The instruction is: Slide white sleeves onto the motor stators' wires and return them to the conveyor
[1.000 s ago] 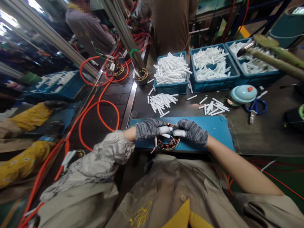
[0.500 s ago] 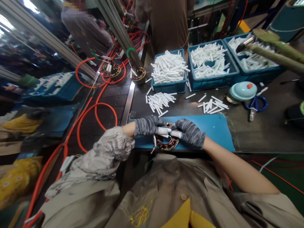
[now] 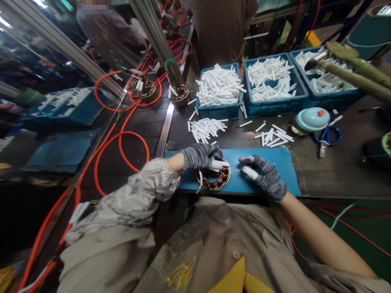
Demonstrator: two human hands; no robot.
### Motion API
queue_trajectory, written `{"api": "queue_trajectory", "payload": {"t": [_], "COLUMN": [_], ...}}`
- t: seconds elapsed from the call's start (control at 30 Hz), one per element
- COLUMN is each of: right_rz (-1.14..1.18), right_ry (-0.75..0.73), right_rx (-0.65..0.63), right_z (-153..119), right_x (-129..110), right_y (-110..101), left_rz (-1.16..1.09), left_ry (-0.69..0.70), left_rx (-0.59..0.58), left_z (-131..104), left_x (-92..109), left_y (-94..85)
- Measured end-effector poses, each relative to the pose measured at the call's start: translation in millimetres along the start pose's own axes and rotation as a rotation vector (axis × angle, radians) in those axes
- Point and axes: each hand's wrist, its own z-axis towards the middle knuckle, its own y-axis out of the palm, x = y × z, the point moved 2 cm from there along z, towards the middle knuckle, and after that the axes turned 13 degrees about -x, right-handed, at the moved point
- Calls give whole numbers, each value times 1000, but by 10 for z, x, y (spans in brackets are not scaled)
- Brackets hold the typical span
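A ring-shaped wound motor stator point(image 3: 224, 181), with dark and reddish windings, lies on a blue mat point(image 3: 276, 173) at the table's front edge. My left hand point(image 3: 203, 156), in a grey knit glove with white fingertips, is closed over the stator's upper left side. Its fingers pinch a white sleeve point(image 3: 225, 163) that sticks out toward the right; a short white lead hangs at the ring's left. To the right of the stator, my gloved right hand point(image 3: 264, 175) hovers over the mat with thumb and fingers apart, holding nothing.
Loose white tubes point(image 3: 207, 129) lie behind the mat, with a smaller pile point(image 3: 275, 136) to the right. Blue bins point(image 3: 221, 112) of tubes stand behind. A light-blue lidded jar point(image 3: 311, 120) and blue-handled scissors point(image 3: 328, 136) sit at right. Orange hoses point(image 3: 122, 140) loop at left; co-workers stand beyond.
My right hand has let go at the stator and moved right, its fingers spreading. My left hand has shifted slightly right and up, staying on the stator's sleeve.
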Motion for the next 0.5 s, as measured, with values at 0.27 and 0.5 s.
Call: {"api": "queue_trajectory", "payload": {"t": [0.27, 0.5], "right_rz": [-75, 78], "right_ry": [-178, -270], "right_rx": [-39, -379], "right_z": [-3, 303], "right_x": [-245, -300], "right_y": [197, 368], "left_rz": [187, 457], "left_ry": [342, 266], "left_rx": [355, 347], "left_z": [-263, -355], "left_x": [-131, -215], "left_y": [114, 226]}}
